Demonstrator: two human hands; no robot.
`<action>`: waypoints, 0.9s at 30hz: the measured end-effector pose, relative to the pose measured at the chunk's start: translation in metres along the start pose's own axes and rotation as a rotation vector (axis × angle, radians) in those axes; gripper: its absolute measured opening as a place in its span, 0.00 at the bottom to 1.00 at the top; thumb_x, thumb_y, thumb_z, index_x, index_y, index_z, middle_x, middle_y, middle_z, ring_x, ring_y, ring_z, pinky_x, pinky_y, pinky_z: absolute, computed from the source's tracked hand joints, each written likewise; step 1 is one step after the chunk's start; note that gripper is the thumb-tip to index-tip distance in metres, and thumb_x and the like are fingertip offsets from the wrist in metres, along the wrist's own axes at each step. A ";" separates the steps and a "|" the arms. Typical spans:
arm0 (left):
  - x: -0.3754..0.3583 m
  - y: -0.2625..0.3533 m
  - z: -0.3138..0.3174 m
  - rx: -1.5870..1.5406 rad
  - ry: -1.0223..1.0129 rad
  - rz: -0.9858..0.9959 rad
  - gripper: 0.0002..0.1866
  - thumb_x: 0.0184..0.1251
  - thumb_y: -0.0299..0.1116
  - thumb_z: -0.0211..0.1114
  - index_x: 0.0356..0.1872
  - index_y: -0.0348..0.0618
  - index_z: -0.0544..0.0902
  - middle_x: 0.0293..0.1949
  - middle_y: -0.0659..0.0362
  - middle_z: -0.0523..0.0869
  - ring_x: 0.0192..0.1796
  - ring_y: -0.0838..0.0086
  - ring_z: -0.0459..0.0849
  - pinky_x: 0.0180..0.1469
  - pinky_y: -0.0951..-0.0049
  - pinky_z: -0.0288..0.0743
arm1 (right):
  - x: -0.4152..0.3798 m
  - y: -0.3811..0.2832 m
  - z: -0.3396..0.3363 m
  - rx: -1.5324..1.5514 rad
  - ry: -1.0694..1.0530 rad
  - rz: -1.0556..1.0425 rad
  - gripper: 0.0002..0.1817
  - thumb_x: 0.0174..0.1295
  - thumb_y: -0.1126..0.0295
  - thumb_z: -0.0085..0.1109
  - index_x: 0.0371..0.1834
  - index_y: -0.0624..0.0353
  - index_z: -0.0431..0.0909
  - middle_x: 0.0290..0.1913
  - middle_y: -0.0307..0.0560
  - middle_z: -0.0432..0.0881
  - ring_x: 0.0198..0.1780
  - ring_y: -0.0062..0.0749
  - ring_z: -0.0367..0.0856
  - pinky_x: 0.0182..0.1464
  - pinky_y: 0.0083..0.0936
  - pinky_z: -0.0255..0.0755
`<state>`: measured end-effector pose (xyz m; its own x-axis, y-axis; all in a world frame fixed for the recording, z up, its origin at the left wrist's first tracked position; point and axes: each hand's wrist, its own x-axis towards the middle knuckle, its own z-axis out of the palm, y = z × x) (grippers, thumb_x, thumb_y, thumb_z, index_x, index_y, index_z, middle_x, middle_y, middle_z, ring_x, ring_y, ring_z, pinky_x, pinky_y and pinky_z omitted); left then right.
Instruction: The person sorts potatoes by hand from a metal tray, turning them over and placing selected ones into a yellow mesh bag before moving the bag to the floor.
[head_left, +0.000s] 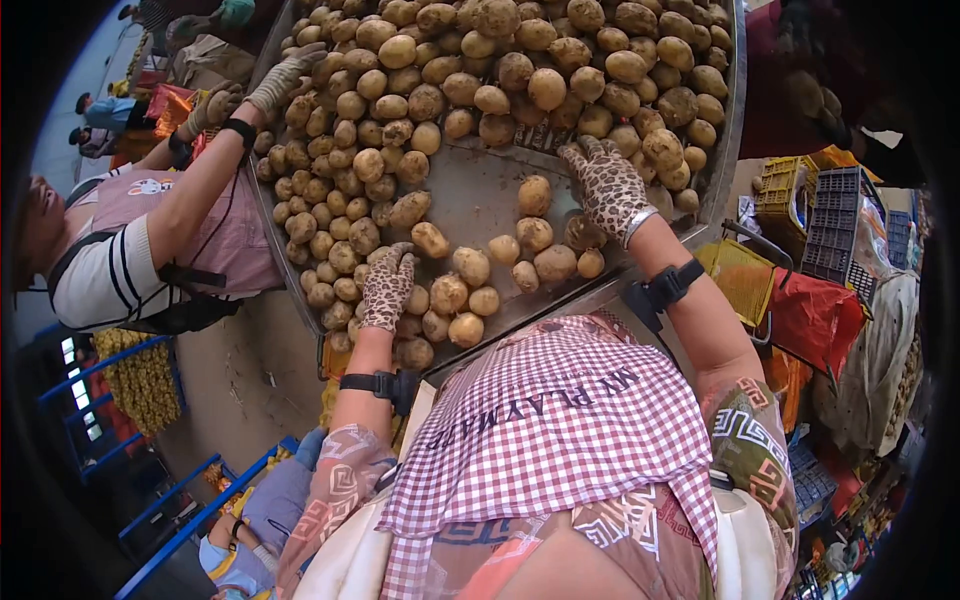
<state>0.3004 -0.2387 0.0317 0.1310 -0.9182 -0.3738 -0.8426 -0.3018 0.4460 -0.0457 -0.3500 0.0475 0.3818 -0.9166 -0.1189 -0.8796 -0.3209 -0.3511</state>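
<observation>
Potatoes (470,265) lie under both gloved hands; metal tray (470,190) beneath.

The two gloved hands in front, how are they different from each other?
The left hand lies flat on a clump of potatoes at the near edge of the metal tray; the right hand reaches farther up the tray, fingers spread beside the big potato heap. The left looks narrower, the right wider. Both wear leopard-print gloves and black wrist straps.

Potato pile (520,60) cut off at top; co-worker (150,240) partly out of frame.
</observation>
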 end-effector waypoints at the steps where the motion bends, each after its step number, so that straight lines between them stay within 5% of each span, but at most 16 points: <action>1: -0.003 -0.008 0.002 -0.093 0.016 -0.032 0.18 0.71 0.40 0.56 0.58 0.46 0.78 0.53 0.50 0.83 0.57 0.57 0.81 0.60 0.61 0.72 | 0.008 -0.003 0.005 -0.105 -0.024 0.044 0.29 0.57 0.75 0.58 0.66 0.49 0.71 0.68 0.53 0.68 0.70 0.48 0.66 0.67 0.39 0.68; 5: -0.024 -0.011 0.001 -0.075 -0.048 -0.016 0.22 0.68 0.41 0.61 0.60 0.44 0.76 0.56 0.47 0.82 0.59 0.54 0.79 0.63 0.62 0.71 | 0.024 -0.009 -0.005 -0.201 -0.079 0.088 0.27 0.58 0.77 0.55 0.63 0.46 0.74 0.67 0.53 0.68 0.67 0.52 0.68 0.63 0.42 0.72; 6: -0.032 0.011 -0.011 -0.236 -0.203 -0.015 0.28 0.64 0.43 0.65 0.63 0.45 0.74 0.57 0.47 0.81 0.61 0.54 0.78 0.64 0.61 0.70 | 0.022 -0.010 -0.009 -0.185 -0.114 0.099 0.26 0.57 0.77 0.56 0.62 0.47 0.75 0.66 0.53 0.68 0.66 0.51 0.69 0.63 0.41 0.72; 8: -0.038 0.009 0.001 0.000 -0.232 0.096 0.33 0.59 0.45 0.69 0.65 0.45 0.72 0.59 0.48 0.80 0.62 0.56 0.77 0.66 0.59 0.68 | 0.021 0.004 0.004 -0.194 -0.082 0.056 0.24 0.57 0.74 0.59 0.59 0.49 0.76 0.64 0.54 0.71 0.64 0.52 0.72 0.61 0.39 0.74; 10: -0.050 0.022 0.007 0.165 -0.150 0.238 0.35 0.53 0.43 0.73 0.63 0.44 0.74 0.58 0.48 0.80 0.60 0.53 0.78 0.66 0.59 0.68 | 0.021 0.016 0.022 0.380 0.082 0.056 0.23 0.57 0.70 0.63 0.58 0.51 0.75 0.58 0.53 0.75 0.62 0.46 0.75 0.59 0.35 0.75; 11: -0.056 0.026 0.014 0.197 -0.098 0.269 0.36 0.53 0.43 0.73 0.64 0.45 0.73 0.58 0.48 0.80 0.61 0.53 0.77 0.66 0.59 0.68 | 0.020 0.012 0.019 0.792 -0.023 0.140 0.23 0.58 0.64 0.66 0.57 0.54 0.74 0.53 0.50 0.77 0.58 0.37 0.77 0.57 0.33 0.74; 12: -0.061 0.028 0.019 0.230 -0.048 0.301 0.37 0.52 0.43 0.74 0.65 0.46 0.72 0.59 0.48 0.79 0.62 0.52 0.76 0.66 0.59 0.68 | 0.018 0.007 0.017 0.785 -0.032 0.132 0.23 0.58 0.64 0.66 0.57 0.54 0.74 0.53 0.50 0.77 0.58 0.37 0.77 0.57 0.33 0.74; 14: -0.058 0.022 0.024 0.226 -0.053 0.269 0.37 0.53 0.44 0.73 0.66 0.47 0.71 0.59 0.48 0.79 0.63 0.53 0.75 0.64 0.57 0.69 | 0.008 -0.005 0.011 1.687 -0.318 0.295 0.19 0.61 0.68 0.61 0.56 0.57 0.74 0.55 0.43 0.77 0.59 0.28 0.74 0.62 0.25 0.68; 16: -0.053 0.014 0.028 0.216 -0.046 0.234 0.37 0.54 0.44 0.73 0.66 0.47 0.71 0.59 0.49 0.79 0.64 0.54 0.74 0.63 0.56 0.70 | -0.003 -0.030 0.012 1.790 -0.346 0.078 0.18 0.63 0.64 0.59 0.55 0.56 0.74 0.53 0.45 0.76 0.57 0.30 0.75 0.62 0.27 0.68; 18: -0.045 0.001 0.024 -0.315 -0.042 0.017 0.34 0.60 0.44 0.70 0.66 0.47 0.70 0.58 0.49 0.79 0.63 0.55 0.76 0.61 0.55 0.73 | -0.004 -0.039 0.023 1.425 -0.463 -0.039 0.17 0.63 0.58 0.61 0.51 0.55 0.77 0.48 0.42 0.79 0.50 0.30 0.78 0.54 0.31 0.75; 20: -0.045 -0.013 0.021 -0.605 -0.035 0.098 0.31 0.68 0.49 0.61 0.66 0.42 0.69 0.56 0.49 0.81 0.58 0.58 0.80 0.58 0.60 0.76 | 0.000 -0.055 0.034 1.549 -0.633 -0.038 0.18 0.64 0.56 0.61 0.49 0.56 0.78 0.48 0.43 0.81 0.50 0.31 0.79 0.53 0.30 0.74; 22: -0.053 0.002 -0.004 -1.766 -0.384 -0.219 0.32 0.72 0.53 0.51 0.65 0.36 0.69 0.53 0.49 0.82 0.52 0.59 0.83 0.56 0.64 0.79 | -0.009 -0.083 0.018 0.721 -0.655 -0.213 0.18 0.65 0.56 0.61 0.48 0.59 0.79 0.47 0.42 0.82 0.50 0.28 0.79 0.51 0.28 0.74; 27: -0.067 0.013 -0.008 -2.047 -0.363 -0.205 0.37 0.71 0.60 0.49 0.64 0.34 0.68 0.48 0.47 0.83 0.48 0.61 0.84 0.48 0.66 0.82 | -0.005 -0.107 0.051 1.181 -0.838 -0.112 0.20 0.66 0.55 0.60 0.50 0.61 0.79 0.44 0.42 0.83 0.48 0.25 0.80 0.48 0.23 0.75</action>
<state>0.2849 -0.1830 0.0686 -0.1734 -0.8390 -0.5157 0.8553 -0.3879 0.3436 0.0615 -0.2984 0.0380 0.8457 -0.3623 -0.3919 -0.2503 0.3793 -0.8908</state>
